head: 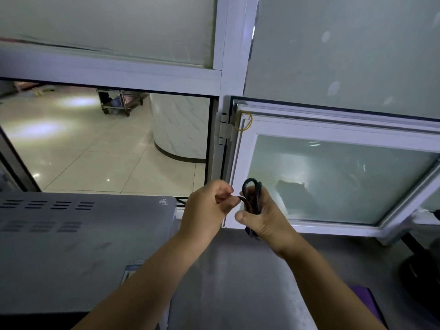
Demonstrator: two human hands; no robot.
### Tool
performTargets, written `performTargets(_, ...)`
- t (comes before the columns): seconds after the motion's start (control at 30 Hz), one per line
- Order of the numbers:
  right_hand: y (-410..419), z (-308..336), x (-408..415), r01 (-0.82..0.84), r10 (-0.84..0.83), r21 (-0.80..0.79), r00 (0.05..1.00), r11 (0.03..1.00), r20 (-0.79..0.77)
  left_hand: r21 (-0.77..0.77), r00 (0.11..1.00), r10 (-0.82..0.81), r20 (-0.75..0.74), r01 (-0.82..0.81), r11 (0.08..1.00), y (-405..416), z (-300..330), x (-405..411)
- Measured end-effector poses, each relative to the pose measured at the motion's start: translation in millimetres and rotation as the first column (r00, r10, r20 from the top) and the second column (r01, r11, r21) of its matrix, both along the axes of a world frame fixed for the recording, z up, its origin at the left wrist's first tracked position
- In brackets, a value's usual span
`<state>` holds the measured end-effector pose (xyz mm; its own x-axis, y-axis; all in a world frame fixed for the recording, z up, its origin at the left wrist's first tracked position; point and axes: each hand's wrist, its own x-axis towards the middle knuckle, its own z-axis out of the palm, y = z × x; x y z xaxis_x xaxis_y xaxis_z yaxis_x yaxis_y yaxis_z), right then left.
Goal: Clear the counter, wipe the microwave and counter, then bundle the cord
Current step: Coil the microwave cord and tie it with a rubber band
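The grey microwave (78,246) fills the lower left, its vented top facing me. A black cord (252,194) is folded into loops, and my right hand (264,217) is closed around the bundle, with one loop sticking up above the fist. My left hand (207,208) pinches the free strand of the cord just left of the bundle, fingers curled. The cord runs on from there behind the microwave's back right corner. Both hands hover above the steel counter (238,270).
A hinged frosted-glass window (333,177) stands open at the right, close behind my hands. A yellow rubber band (245,122) hangs on its top corner. A purple item (366,303) and a black object (421,270) sit at the counter's right.
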<state>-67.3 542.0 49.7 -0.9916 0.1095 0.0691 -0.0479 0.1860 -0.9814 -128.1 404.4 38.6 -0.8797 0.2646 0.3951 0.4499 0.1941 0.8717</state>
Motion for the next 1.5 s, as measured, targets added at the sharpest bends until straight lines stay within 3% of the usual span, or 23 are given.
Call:
performTargets(0.13, 1, -3, -4, 0.054, -0.053, -0.022, 0.997, 0.998, 0.059, 0.004, 0.999, 0.038, 0.016, -0.038, 0.999, 2, -4, -5)
performTargets(0.33, -1, 0, -5, 0.080, -0.060, -0.372, 0.996, 0.925, 0.064, -0.064, 0.997, -0.074, 0.011, 0.074, 0.995, 7, -12, -8)
performTargets(0.47, 3, 4, -2, 0.096, -0.075, -0.490, 0.995, 0.867, 0.063, -0.303, 0.982, -0.180, 0.053, 0.188, 0.934, 1, -20, -8)
performTargets(0.57, 7, 2, 2, 0.089, -0.064, -0.556, 0.996, 0.826, 0.065, -0.471, 0.988, -0.153, 0.015, 0.142, 0.871, -8, -27, -9)
performTargets(0.63, 11, 0, 4, 0.078, -0.042, -0.572, 0.996, 0.817, 0.077, -0.394, 0.991, -0.127, 0.041, 0.133, 0.909, -13, -25, -11)
performTargets(0.73, 17, -5, 6, 0.089, -0.019, -0.446, 0.987, 0.890, 0.159, -0.078, 0.986, -0.111, 0.123, 0.121, 0.990, -17, -12, -13)
performTargets(0.9, 14, -17, 2, 0.126, -0.048, -0.260, 0.957, 0.957, 0.287, 0.209, 0.975, -0.096, 0.201, 0.053, 0.977, -15, 1, -9)
performTargets(1.13, -1, -30, -3, 0.111, -0.070, -0.126, 0.954, 0.986, 0.292, 0.286, 0.972, -0.086, 0.219, 0.020, 0.958, -15, -1, -4)
performTargets(1.2, -3, -30, -4, 0.104, -0.056, -0.156, 0.956, 0.982, 0.289, 0.246, 0.976, -0.078, 0.203, 0.026, 0.969, -17, -3, -5)
performTargets(1.33, 2, -32, -6, 0.143, -0.076, -0.219, 0.954, 0.965, 0.291, 0.022, 0.994, -0.086, 0.072, 0.084, 0.996, -18, -6, -9)
performTargets(1.5, 6, -29, -1, 0.113, -0.011, -0.321, 0.953, 0.940, 0.301, -0.251, 0.973, -0.195, -0.120, 0.160, 0.955, -13, -7, -10)
